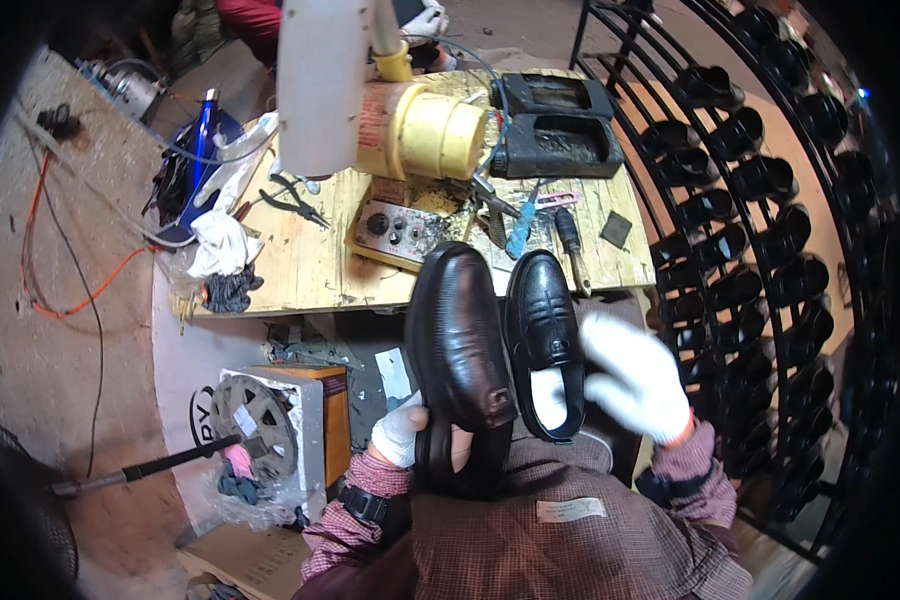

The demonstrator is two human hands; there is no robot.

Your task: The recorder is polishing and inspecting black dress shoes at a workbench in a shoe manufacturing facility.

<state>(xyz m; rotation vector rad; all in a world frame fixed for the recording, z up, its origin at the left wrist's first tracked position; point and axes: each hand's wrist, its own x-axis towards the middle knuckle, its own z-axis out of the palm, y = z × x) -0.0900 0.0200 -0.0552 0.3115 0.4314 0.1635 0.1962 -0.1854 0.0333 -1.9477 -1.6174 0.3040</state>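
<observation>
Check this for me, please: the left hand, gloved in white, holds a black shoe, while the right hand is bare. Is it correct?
Not fully: the right hand is not bare; the head view shows it gloved in white too. The left hand, gloved in white, does hold a black shoe.

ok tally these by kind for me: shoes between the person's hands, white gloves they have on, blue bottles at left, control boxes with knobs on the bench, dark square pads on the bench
Shoes: 2
White gloves: 2
Blue bottle: 1
Control box: 1
Dark square pad: 1
Total: 7
</observation>
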